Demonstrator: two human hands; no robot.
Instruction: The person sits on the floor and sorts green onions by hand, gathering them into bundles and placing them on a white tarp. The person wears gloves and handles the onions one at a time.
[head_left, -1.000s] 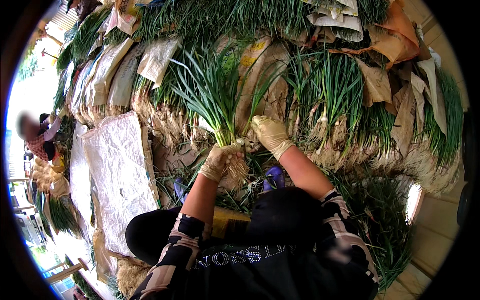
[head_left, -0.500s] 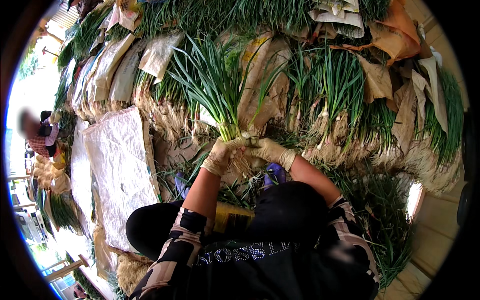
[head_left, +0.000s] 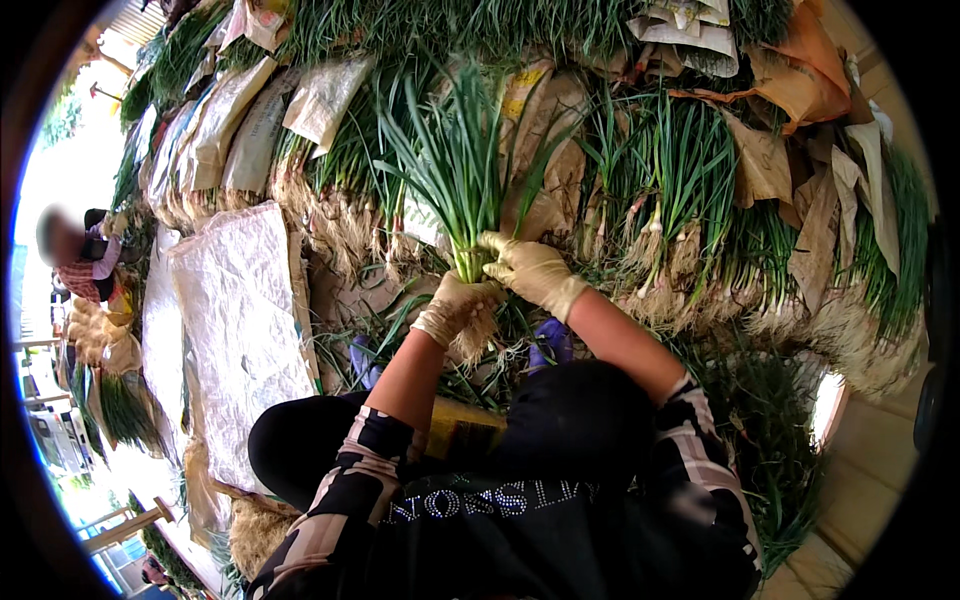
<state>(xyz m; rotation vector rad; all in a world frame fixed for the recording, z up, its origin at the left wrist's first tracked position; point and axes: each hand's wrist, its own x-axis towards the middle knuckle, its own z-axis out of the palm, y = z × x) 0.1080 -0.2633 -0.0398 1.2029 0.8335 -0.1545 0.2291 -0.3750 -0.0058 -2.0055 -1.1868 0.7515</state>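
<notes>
My left hand [head_left: 455,305], in a pale rubber glove, grips a bunch of long green leafy plants [head_left: 468,260] near its bulbs, with pale roots hanging below. My gloved right hand [head_left: 520,270] is just above and to the right, its bent fingers gripping the same bunch on the stems. The leaves fan upward over brown paper sacks.
Rows of similar plants [head_left: 680,175] lie ahead under sacks [head_left: 220,130] and orange sheeting [head_left: 790,65]. A white woven sheet [head_left: 230,350] lies at my left; loose leaves [head_left: 750,450] lie right. Purple shoes [head_left: 550,342] are below my hands. Another person [head_left: 90,265] works far left.
My right hand dropped down beside my left at the roots, then moved up onto the stems. The bunch has shifted slightly right. The person at far left has moved their arms.
</notes>
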